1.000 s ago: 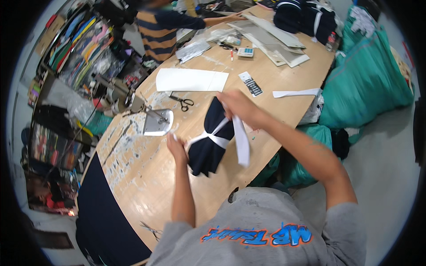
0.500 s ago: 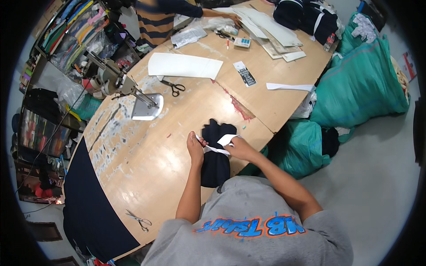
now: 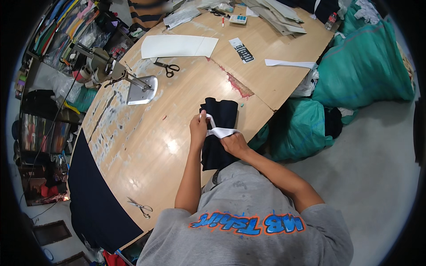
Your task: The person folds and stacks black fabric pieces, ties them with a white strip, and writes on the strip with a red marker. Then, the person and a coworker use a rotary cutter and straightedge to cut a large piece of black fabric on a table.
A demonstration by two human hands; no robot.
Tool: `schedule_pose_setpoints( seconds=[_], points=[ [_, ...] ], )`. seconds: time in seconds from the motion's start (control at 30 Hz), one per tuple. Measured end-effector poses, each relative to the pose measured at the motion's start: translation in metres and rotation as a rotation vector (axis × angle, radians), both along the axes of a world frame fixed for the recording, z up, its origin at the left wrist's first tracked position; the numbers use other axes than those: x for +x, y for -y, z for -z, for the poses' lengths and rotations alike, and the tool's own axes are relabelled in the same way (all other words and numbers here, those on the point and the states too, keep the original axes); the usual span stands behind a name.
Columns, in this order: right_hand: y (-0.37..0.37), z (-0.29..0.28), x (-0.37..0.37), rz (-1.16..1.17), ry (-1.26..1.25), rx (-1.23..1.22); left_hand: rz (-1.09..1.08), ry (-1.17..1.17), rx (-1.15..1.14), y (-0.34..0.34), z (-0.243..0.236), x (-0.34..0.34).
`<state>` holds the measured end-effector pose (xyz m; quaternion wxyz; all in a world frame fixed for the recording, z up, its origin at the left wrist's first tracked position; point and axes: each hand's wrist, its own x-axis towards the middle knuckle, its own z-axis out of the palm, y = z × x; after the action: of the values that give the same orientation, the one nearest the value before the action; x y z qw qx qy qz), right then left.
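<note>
A folded bundle of dark navy fabric (image 3: 225, 111) lies on the table near its front edge, just ahead of my body. Across its middle runs a white fabric strip (image 3: 220, 132), with a loop standing up at the left side. My left hand (image 3: 199, 129) is closed on the strip's left part, thumb uppermost. Against the bundle's right side, my right hand (image 3: 236, 144) grips the strip's other part, fingers curled. The strip's underside and any knot are hidden.
Silver scissors (image 3: 140, 207) and navy cloth (image 3: 97, 195) lie at the table's left end. A cutting machine (image 3: 133, 82), black scissors (image 3: 167, 67) and a white panel (image 3: 177, 46) lie farther off. Green sacks (image 3: 364, 66) stand at right. Another person's striped clothing (image 3: 148, 14) shows at the top.
My right hand has moved the strip's end down to the bundle's right side, and the strip now lies wider across it. A loop has risen by my left hand. The whole view has shifted.
</note>
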<state>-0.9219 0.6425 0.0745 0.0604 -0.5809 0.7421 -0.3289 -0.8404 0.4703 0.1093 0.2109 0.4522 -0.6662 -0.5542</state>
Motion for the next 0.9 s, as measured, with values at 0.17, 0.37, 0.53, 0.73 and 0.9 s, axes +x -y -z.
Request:
schedule_pose_setpoints(
  seconds=[0.17,0.37,0.53,0.73,0.9],
  points=[
    [-0.005,0.01,0.006,0.09,-0.018,0.051,0.171,-0.031,-0.117,-0.01,0.006,0.005],
    [-0.004,-0.024,0.01,0.109,-0.118,0.142,0.194,0.057,-0.562,-0.049,0.02,0.033],
    [0.001,-0.036,0.015,0.082,-0.135,0.276,0.18,-0.057,-0.047,-0.059,0.025,0.054],
    [0.031,-0.048,-0.022,-0.074,0.039,0.402,0.227,0.042,0.004,-0.05,0.023,0.068],
    [0.042,-0.014,-0.067,-0.236,0.319,0.48,0.155,0.081,-0.121,-0.063,0.018,0.058]
  ],
)
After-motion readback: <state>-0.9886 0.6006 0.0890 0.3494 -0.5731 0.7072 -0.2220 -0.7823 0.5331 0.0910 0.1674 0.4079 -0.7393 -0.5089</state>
